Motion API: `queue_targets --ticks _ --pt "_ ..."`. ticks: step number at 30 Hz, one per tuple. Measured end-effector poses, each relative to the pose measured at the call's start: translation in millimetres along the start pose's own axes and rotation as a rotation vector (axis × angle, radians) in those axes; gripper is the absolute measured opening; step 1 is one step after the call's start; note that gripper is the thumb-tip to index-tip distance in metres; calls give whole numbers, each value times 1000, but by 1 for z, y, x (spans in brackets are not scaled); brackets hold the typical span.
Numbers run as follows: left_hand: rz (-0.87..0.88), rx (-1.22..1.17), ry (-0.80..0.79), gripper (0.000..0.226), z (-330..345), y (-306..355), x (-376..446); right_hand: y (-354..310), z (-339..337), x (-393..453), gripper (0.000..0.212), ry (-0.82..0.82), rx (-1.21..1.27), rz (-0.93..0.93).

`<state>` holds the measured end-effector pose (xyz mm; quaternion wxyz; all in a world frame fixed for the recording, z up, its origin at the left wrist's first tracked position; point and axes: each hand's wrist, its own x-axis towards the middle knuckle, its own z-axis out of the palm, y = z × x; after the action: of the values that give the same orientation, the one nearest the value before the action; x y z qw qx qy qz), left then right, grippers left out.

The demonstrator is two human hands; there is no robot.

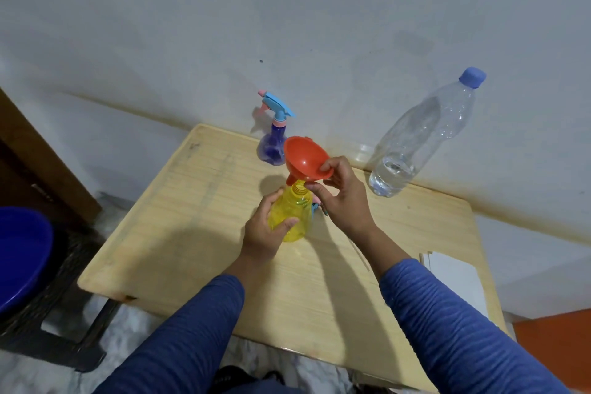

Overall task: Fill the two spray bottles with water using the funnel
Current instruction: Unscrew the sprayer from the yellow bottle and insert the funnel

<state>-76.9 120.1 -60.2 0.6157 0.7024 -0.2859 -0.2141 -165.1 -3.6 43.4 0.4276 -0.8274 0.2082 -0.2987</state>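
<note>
On the pale wooden table, the person's left hand curls around the belly of a translucent yellow plastic spray bottle with its top off, thumb lying across the front. The right hand pinches the rim of an orange plastic funnel, fingers bent around its edge, holding it tilted with the spout at the yellow bottle's open threaded neck; whether the spout is actually inside I cannot tell. A blue and pink trigger piece peeks out just beside the bottle, at its 3 o'clock, mostly hidden by the right hand. From the yellow bottle, a purple spray bottle with a blue and pink trigger head stands at 12 o'clock, near the wall. A tall clear plastic water bottle with a blue cap stands at 2 o'clock, water low in it. A dark blue plastic basin sits off the table at 9 o'clock.
</note>
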Motion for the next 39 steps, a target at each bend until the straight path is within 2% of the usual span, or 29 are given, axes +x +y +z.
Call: queue_targets --ticks 7,15,22,34,39 --pt "4 1 -8 62 0 -2 1 -2 -19 5 38 -34 -45 13" --pt "-6 3 -4 64 1 1 0 -10 -26 5 31 -41 50 32" --pt "-13 4 -5 60 1 0 0 -12 -33 4 28 -107 16 24" --pt "-18 19 -18 59 0 5 -2 0 -31 -6 34 -199 -53 68" --pt "-43 49 -1 60 0 8 -1 0 -35 -7 52 -209 -48 49"
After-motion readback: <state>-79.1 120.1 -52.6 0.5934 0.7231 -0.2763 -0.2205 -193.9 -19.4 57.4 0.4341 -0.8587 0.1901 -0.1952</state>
